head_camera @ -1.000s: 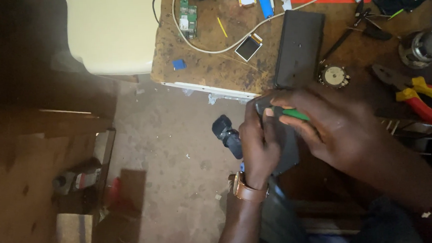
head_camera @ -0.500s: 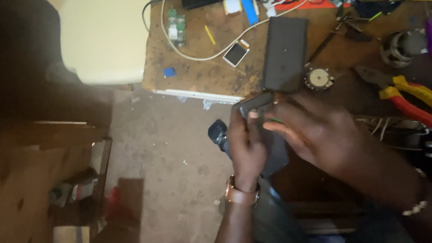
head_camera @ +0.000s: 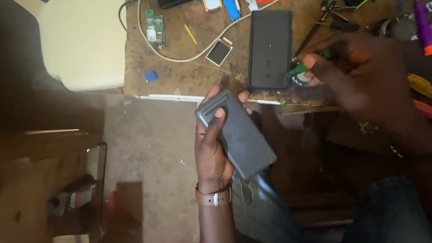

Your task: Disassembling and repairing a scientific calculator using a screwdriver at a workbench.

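R hand (head_camera: 364, 76) moved to bench; L hand (head_camera: 212, 146) grips phone (head_camera: 236, 135).

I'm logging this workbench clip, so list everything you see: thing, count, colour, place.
grey flat device: 1, grey, held off the bench edge in the left hand
dark flat panel: 1, black, lying on the workbench
workbench: 1, worn brown, top of view
green-handled tool: 1, green, in the right hand, by the panel's right edge
small screen module: 1, dark with pale frame, left of the panel
circuit board: 1, green, bench's left part
white cable: 1, white, looping across the bench
purple tool: 1, purple with orange end, far right
left hand: 1, brown wristband, grip around the device
right hand: 1, grip on the green tool
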